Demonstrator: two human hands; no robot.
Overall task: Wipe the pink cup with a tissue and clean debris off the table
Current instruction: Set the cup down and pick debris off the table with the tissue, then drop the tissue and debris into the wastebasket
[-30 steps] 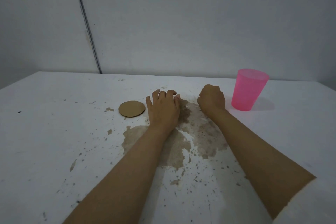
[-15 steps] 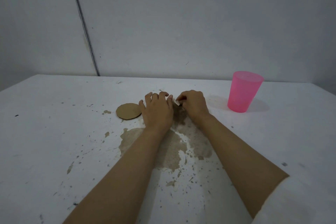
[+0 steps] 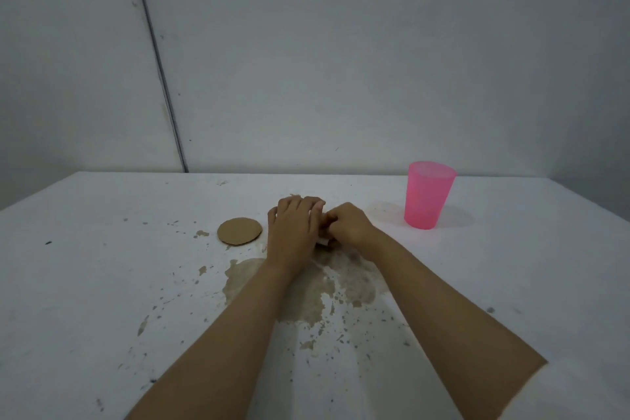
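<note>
My left hand (image 3: 292, 228) lies palm-down on the tabletop (image 3: 102, 283), fingers curled at the far edge of the brown stain (image 3: 306, 290); I judge it serves as a barrier so loose debris gathers against it. Whether it grips anything I cannot tell, since the palm hides what is under it. My right hand (image 3: 347, 225) is closed in a pinch just beside the left, the two nearly touching, and a small pale scrap (image 3: 323, 242) shows between and below them, probably tissue or debris, too small to say which. The pink cup (image 3: 429, 194) stands upright, well apart to the right of my right hand and slightly beyond it, untouched by either hand. A brown cardboard disc (image 3: 239, 231) lies flat just left of my left hand. Specks remain scattered nearer to me than both hands, so table cleaning looks unfinished.
</note>
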